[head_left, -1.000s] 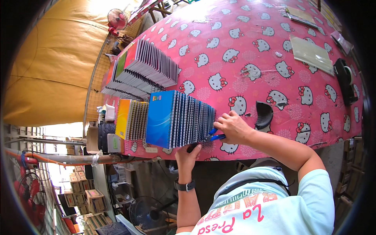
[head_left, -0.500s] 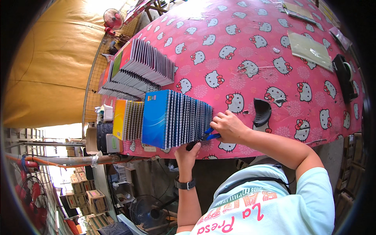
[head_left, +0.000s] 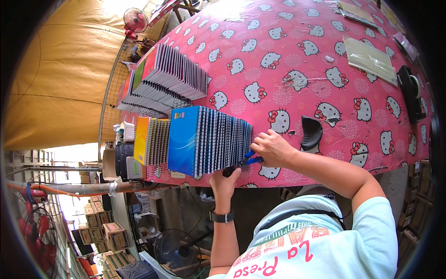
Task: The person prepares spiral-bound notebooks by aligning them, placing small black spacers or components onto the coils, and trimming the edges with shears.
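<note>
A long row of blue spiral-bound notebooks (head_left: 182,139) stands upright near the table's front edge, wire bindings toward me. At its right end my right hand (head_left: 275,149) is closed on blue-handled pliers (head_left: 251,161), whose dark jaws point left at the lower corner of the row. My left hand (head_left: 225,182), with a dark watch on its wrist, is closed just below the jaws. Its thumb presses against a small dark thing (head_left: 228,171) that I cannot make out; its other fingers are partly hidden.
Yellow spiral notebooks (head_left: 149,142) stand left of the blue row, with grey-edged notebook stacks (head_left: 179,74) behind. A black curved piece (head_left: 311,133) lies right of my hands on the pink patterned tablecloth (head_left: 297,100). A tape dispenser (head_left: 410,95) and clear plastic sleeves (head_left: 369,59) lie far right.
My left hand has shifted very slightly up and right, close to the plier jaws. The right hand keeps its hold on the pliers almost unmoved.
</note>
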The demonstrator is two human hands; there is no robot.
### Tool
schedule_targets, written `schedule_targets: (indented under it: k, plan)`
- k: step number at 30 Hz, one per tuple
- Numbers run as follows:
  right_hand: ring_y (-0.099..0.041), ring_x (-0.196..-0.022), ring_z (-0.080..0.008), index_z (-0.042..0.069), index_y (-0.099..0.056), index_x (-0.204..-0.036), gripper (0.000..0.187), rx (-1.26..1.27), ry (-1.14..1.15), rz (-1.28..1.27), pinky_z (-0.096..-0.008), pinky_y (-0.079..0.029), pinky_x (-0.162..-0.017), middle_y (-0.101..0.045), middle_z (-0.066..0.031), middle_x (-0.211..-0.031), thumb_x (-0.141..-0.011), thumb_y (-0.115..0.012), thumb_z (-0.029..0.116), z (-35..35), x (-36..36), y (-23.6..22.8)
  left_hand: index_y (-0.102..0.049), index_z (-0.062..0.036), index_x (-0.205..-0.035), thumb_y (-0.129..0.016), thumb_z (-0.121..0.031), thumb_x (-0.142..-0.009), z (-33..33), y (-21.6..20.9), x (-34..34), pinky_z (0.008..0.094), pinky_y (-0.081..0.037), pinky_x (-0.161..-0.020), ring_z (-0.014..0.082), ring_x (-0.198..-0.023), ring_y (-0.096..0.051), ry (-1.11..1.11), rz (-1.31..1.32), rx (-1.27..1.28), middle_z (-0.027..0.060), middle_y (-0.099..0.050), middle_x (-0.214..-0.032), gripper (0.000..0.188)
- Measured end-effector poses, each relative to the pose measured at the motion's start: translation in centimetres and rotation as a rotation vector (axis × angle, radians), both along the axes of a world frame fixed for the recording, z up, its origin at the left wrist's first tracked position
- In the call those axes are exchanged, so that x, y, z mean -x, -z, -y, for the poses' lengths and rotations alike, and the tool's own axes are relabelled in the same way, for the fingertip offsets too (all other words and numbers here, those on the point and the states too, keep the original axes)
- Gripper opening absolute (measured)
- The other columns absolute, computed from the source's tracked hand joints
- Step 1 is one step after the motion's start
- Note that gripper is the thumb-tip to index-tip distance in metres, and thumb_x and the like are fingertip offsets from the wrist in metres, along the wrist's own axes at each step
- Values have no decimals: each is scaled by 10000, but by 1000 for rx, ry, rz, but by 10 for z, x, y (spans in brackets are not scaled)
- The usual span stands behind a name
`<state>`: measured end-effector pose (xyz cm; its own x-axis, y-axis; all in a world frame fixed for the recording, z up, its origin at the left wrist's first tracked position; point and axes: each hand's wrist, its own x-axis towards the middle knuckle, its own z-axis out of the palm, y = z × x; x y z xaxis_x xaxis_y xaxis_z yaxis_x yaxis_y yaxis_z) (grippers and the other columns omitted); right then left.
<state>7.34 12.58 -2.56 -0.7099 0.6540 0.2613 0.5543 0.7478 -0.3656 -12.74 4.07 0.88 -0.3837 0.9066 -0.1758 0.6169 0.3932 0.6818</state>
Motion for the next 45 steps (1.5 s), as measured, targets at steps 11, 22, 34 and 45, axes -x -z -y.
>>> schedule_targets:
  k: [11, 22, 34, 45]
  plan:
    - [-585, -887, -230, 73, -600, -846, 307, -93, 38, -33, -381, -429, -802, -591, -64, -867, -627, -729, 245, -4, -6, 3, -664, 44, -762, -751, -253, -701, 2, 8, 3, 362, -461, -516, 211, -496, -607, -53, 249, 52, 133, -622, -593, 316]
    - [-571, -912, -228, 70, -588, -891, 404, 82, 10, 42, -389, -424, -823, -588, -69, -885, -596, -752, 292, -7, -8, 13, -670, 32, -808, -753, -186, -726, 5, 40, 14, 254, -429, -444, 112, -486, -551, 45, -138, -103, 54, -620, -610, 248]
    - [-562, -953, -237, 54, -592, -911, 417, -30, 20, 15, -406, -425, -833, -596, -74, -909, -611, -748, 297, -5, -6, 13, -708, -2, -848, -753, -238, -701, 2, 22, -8, 338, -510, -653, 240, -661, -664, 75, -222, -66, 143, -689, -745, 282]
    - [-588, -902, -238, 58, -604, -853, 378, 65, 16, 15, -375, -439, -786, -601, -74, -855, -609, -743, 311, -9, -10, 24, -696, 22, -890, -740, -221, -740, 6, 39, 10, 270, -474, -537, 121, -570, -592, 14, -75, -34, 62, -650, -655, 289]
